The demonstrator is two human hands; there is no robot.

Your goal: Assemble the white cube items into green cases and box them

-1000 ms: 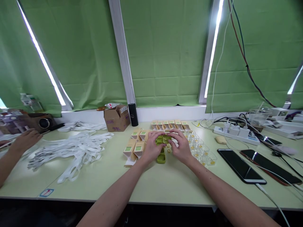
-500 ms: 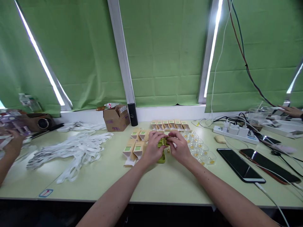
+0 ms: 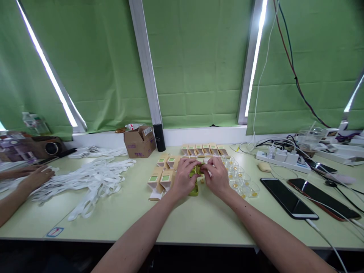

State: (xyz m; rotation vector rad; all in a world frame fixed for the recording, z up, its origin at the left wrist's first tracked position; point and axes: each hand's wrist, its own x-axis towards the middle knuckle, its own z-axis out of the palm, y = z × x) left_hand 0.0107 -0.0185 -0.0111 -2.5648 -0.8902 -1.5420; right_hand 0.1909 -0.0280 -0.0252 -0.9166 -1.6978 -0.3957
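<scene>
My left hand [image 3: 185,177] and my right hand [image 3: 216,176] meet over the middle of the table, both closed on a small olive-green case [image 3: 200,169] whose details the fingers partly hide. Below the left palm, another green case piece [image 3: 194,190] rests on the tabletop. A tiny yellowish bit [image 3: 202,181] lies between the hands. Left of my left hand stand several small cardboard boxes [image 3: 160,178] with green labels. Clear plastic cups [image 3: 239,178] with yellow centres are grouped right of my right hand.
A row of small boxes [image 3: 204,149] stands behind the hands. White straps [image 3: 93,182] are heaped at left, near a co-worker's hand [image 3: 38,176]. A brown carton [image 3: 140,142] and black cylinder [image 3: 159,137] stand at the back. Phones [image 3: 288,198] and a power strip [image 3: 284,162] lie right.
My hands stay nearly in place, with slight finger movement around the green case. The co-worker's hands at left have come further in over the straps; a hand at far right has left view.
</scene>
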